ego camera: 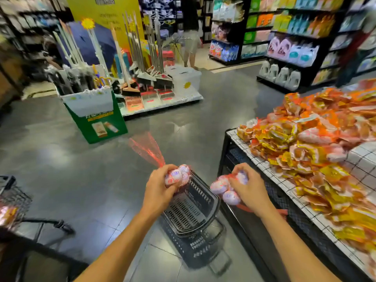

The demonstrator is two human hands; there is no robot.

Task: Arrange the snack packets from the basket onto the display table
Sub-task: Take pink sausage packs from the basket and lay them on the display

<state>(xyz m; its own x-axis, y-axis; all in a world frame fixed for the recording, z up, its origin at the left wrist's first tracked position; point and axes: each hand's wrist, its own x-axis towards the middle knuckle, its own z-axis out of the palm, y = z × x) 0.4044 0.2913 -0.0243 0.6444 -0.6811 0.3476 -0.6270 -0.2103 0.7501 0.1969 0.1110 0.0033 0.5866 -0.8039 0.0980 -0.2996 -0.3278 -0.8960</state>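
My left hand (157, 189) grips a red net bag of pink-and-white snack packets (177, 177); the bag's loose net tail (147, 148) sticks up to the left. My right hand (251, 189) grips a second net bag of the same packets (222, 190). Both hands are above a black plastic basket (193, 212) on the floor, whose inside looks bare. To the right stands the display table (364, 159) with a white checked top, heaped with orange and yellow snack packets (305, 139). The picture is motion-blurred.
A black wire cart (14, 200) with some packets sits at the left edge. A green bin (95, 115) and a low platform of brooms (158, 94) stand ahead on the grey floor. Product shelves (295, 47) line the back right. A person (190, 31) stands in the far aisle.
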